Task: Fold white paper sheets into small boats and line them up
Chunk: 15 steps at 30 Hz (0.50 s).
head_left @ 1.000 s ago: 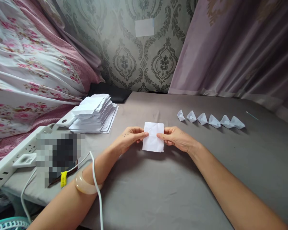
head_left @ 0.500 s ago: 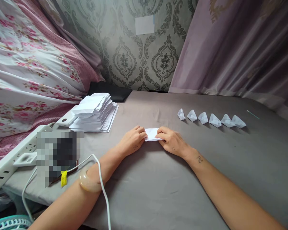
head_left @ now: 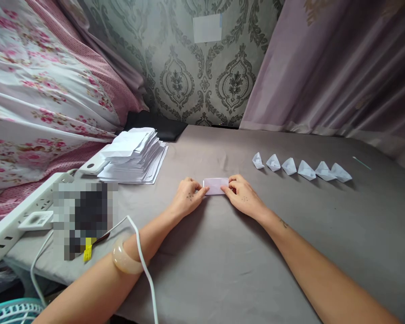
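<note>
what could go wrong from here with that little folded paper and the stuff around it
The white cable crosses the left forearm by the bangle and might snag.

The left hand and right hand grip opposite ends of the folded paper; uneven pressure could skew its creases.

The paper stack has uneven edges and might slide if bumped.
</note>
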Tool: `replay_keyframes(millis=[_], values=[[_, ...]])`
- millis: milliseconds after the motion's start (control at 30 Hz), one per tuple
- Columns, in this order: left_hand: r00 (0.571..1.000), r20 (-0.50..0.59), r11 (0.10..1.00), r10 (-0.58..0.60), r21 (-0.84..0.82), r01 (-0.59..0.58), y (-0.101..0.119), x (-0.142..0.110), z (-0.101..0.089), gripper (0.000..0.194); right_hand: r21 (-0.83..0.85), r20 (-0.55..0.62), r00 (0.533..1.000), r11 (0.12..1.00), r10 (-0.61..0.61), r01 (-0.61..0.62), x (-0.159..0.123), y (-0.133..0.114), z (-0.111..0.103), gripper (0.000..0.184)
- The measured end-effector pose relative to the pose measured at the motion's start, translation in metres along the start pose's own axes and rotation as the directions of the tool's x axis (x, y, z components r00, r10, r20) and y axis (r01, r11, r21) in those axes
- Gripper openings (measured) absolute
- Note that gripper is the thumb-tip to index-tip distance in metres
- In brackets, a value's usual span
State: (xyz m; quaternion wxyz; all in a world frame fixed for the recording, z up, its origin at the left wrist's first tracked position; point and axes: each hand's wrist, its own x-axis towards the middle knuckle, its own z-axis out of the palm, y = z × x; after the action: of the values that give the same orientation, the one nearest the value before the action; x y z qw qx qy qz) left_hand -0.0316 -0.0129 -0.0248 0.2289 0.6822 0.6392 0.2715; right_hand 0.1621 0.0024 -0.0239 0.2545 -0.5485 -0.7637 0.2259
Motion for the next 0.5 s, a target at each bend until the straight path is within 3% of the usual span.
replay_keyframes(millis=[233, 500], values=[[0.995, -0.086, 0.999, 0.04, 0.039, -0.037, -0.001, 0.001, 0.009, 0.027, -0.07, -0.065, 0.997, 0.997, 0.031, -0.035, 0.004, 0.001, 0.009, 0.031], [0.993, -0.102, 0.998, 0.055, 0.044, -0.051, -0.003, 0.001, 0.011, 0.024, -0.103, -0.108, 0.994, 0.995, 0.003, -0.014, 0.007, 0.002, 0.011, 0.029]])
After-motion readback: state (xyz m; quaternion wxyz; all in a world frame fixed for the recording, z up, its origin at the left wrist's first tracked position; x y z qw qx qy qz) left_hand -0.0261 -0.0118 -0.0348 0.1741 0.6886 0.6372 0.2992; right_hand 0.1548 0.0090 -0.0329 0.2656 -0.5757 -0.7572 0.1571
